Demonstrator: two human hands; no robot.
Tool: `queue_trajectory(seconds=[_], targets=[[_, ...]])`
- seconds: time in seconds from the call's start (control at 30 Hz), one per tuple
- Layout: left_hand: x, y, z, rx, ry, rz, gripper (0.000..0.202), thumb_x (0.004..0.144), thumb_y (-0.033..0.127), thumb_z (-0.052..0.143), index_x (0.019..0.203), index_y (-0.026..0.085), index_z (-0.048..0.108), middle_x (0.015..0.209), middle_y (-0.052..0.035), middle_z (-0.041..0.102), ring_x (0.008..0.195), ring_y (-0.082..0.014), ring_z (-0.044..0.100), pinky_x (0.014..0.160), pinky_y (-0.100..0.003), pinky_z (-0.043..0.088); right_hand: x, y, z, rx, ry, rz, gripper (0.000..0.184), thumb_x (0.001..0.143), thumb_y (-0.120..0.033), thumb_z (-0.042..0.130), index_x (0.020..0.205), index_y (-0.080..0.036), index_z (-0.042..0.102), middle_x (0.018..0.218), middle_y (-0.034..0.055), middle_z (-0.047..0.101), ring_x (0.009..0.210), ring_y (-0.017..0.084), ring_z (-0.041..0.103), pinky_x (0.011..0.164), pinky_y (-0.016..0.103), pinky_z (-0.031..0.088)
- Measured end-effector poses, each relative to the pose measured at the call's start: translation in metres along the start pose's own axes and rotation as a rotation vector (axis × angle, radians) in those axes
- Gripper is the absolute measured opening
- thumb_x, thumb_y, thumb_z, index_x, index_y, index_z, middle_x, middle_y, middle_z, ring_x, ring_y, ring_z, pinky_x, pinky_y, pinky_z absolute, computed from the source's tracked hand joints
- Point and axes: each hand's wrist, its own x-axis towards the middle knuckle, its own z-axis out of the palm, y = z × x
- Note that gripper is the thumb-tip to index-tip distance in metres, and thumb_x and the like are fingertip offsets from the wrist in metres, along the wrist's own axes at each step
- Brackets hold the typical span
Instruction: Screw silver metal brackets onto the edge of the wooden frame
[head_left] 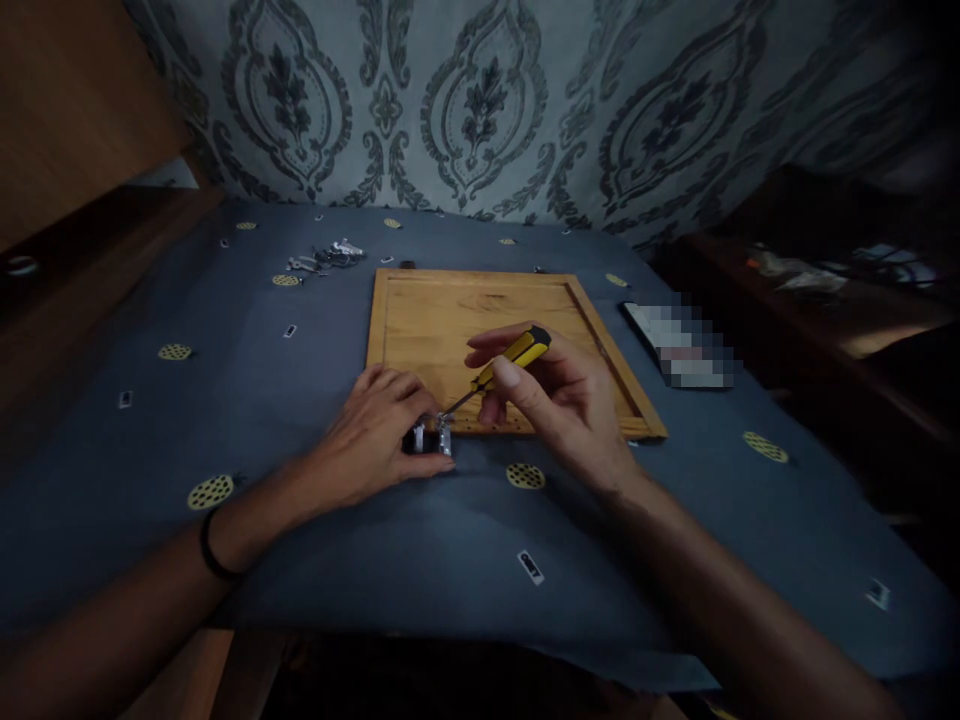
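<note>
A framed wooden panel (480,310) lies flat on the blue cloth. At its near left corner, my left hand (382,425) grips a shiny metal hinge (445,440) between thumb and fingers. My right hand (574,405) holds a yellow and black screwdriver (517,355) by the handle, thumb and fingers closed on it. The screwdriver slants down to the left, its tip at the hinge. Whether the tip sits in a screw is too small to tell. Part of the hinge is hidden by my left fingers.
Several small metal pieces (334,255) lie in a pile at the back left. To the panel's right is a flat dark-edged object (675,345), its top blurred out. A patterned wall (480,110) rises behind the table. Wooden furniture (82,120) stands on the left.
</note>
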Motion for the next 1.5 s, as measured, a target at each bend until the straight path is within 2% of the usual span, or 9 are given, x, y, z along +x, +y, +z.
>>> queue_trajectory(seconds=[0.17,0.37,0.47,0.67,0.83,1.0,1.17,1.27,1.5], targets=[[0.001,0.002,-0.001,0.011,-0.028,-0.016,0.041,0.079,0.051,0.085,0.095,0.019,0.066,0.102,-0.0045,0.065,0.102,-0.0268,0.059,0.101,-0.046,0.043,0.000,-0.004,-0.004,-0.018,-0.058,0.027,0.038,0.085,-0.057,0.077,0.093,-0.021,0.073,0.097,0.0037,0.075,0.054,0.010,0.066,0.054,0.024,0.057],[0.001,0.002,0.000,0.010,-0.024,-0.039,0.039,0.079,0.050,0.085,0.096,0.020,0.067,0.102,-0.0038,0.065,0.103,-0.0266,0.059,0.102,-0.046,0.043,0.002,-0.003,-0.006,-0.058,-0.064,0.008,0.036,0.081,-0.054,0.081,0.084,-0.020,0.074,0.080,0.0001,0.071,0.047,0.008,0.061,0.044,0.022,0.051],[0.001,0.001,0.001,-0.007,-0.024,-0.039,0.039,0.080,0.049,0.085,0.100,0.020,0.068,0.104,-0.0043,0.066,0.104,-0.0273,0.058,0.102,-0.047,0.042,0.000,-0.001,-0.003,-0.098,-0.026,-0.028,0.035,0.078,-0.052,0.085,0.079,-0.020,0.072,0.076,-0.0004,0.069,0.048,0.009,0.059,0.042,0.023,0.048],[0.001,0.001,-0.001,-0.012,-0.030,-0.038,0.038,0.081,0.050,0.083,0.101,0.021,0.067,0.101,-0.0043,0.064,0.102,-0.0270,0.059,0.101,-0.047,0.043,-0.006,0.006,0.003,-0.299,0.100,-0.191,0.033,0.081,-0.047,0.085,0.070,-0.021,0.066,0.069,-0.0007,0.063,0.056,0.012,0.059,0.051,0.026,0.048],[0.001,0.002,-0.001,-0.021,-0.043,-0.051,0.038,0.081,0.049,0.083,0.101,0.021,0.066,0.105,-0.0050,0.066,0.104,-0.0279,0.059,0.103,-0.047,0.042,-0.007,0.008,0.007,-0.295,0.181,-0.147,0.039,0.078,-0.050,0.086,0.067,-0.022,0.061,0.067,-0.0012,0.060,0.053,0.012,0.055,0.046,0.027,0.046],[0.001,0.002,-0.001,-0.025,-0.038,-0.051,0.040,0.080,0.048,0.085,0.102,0.020,0.067,0.106,-0.0055,0.066,0.106,-0.0279,0.060,0.105,-0.047,0.041,-0.005,0.002,0.006,-0.175,0.104,-0.082,0.035,0.079,-0.048,0.086,0.072,-0.022,0.063,0.066,-0.0029,0.058,0.053,0.011,0.057,0.047,0.025,0.047],[0.001,0.002,-0.002,-0.012,-0.046,-0.053,0.041,0.080,0.050,0.084,0.102,0.020,0.068,0.107,-0.0059,0.066,0.108,-0.0290,0.059,0.104,-0.047,0.041,-0.002,-0.006,-0.001,-0.049,-0.067,-0.031,0.032,0.084,-0.052,0.080,0.090,-0.021,0.072,0.088,0.0021,0.071,0.059,0.011,0.064,0.054,0.025,0.057],[0.001,0.002,-0.003,-0.021,-0.055,-0.043,0.040,0.082,0.050,0.082,0.103,0.020,0.068,0.107,-0.0056,0.066,0.108,-0.0286,0.059,0.105,-0.048,0.041,-0.001,-0.006,-0.006,-0.043,-0.135,-0.034,0.033,0.085,-0.052,0.078,0.088,-0.020,0.073,0.086,0.0020,0.071,0.059,0.011,0.067,0.053,0.024,0.058],[0.001,0.002,-0.003,-0.026,-0.056,-0.054,0.039,0.081,0.049,0.084,0.101,0.020,0.068,0.105,-0.0057,0.066,0.107,-0.0287,0.059,0.104,-0.048,0.041,-0.004,0.001,0.001,-0.151,0.072,-0.109,0.035,0.078,-0.049,0.086,0.074,-0.021,0.066,0.069,-0.0016,0.066,0.049,0.012,0.063,0.045,0.025,0.052]])
